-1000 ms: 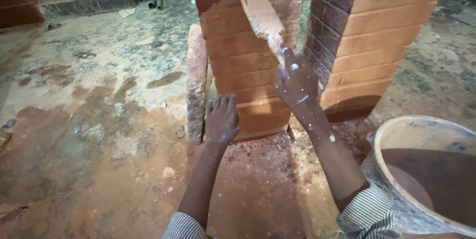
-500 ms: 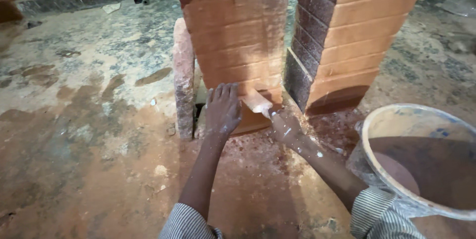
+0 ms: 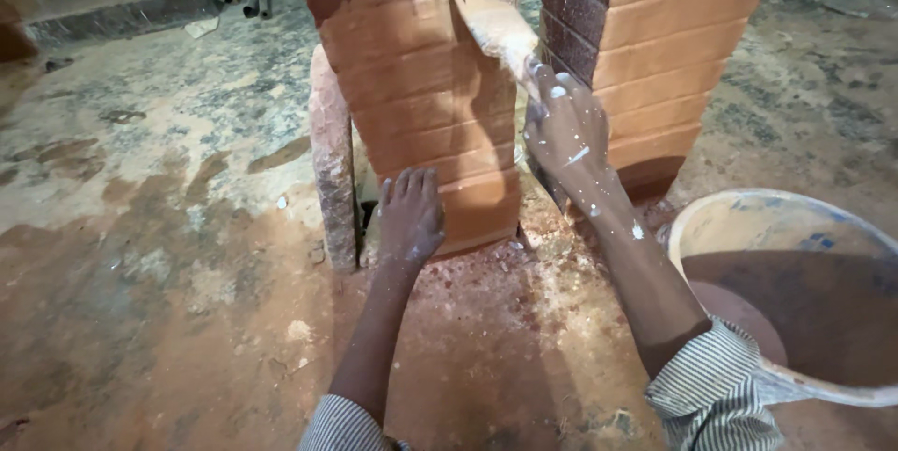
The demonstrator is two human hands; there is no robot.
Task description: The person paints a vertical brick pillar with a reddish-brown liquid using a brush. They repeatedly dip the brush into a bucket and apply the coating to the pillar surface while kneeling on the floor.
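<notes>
My right hand [image 3: 566,133], flecked with white paint, grips a wide paintbrush [image 3: 491,21] whose pale bristles lie against the upper part of a brick-patterned pillar [image 3: 421,105]. The pillar face is orange-red where coated and darker red at the top. My left hand [image 3: 409,217] rests flat, fingers together, on the lower front of the same pillar near the floor. Both arms wear striped sleeves.
A second brick pillar [image 3: 664,58] stands just right of the first, with a narrow gap between them. A rough stone slab [image 3: 332,166] leans at the pillar's left. A large bucket [image 3: 711,217] of reddish paint sits at the right. The floor [image 3: 140,254] is stained red and white.
My right hand has swept the brush from the pillar's base back up to its upper part. The left hand stays on the lower face.
</notes>
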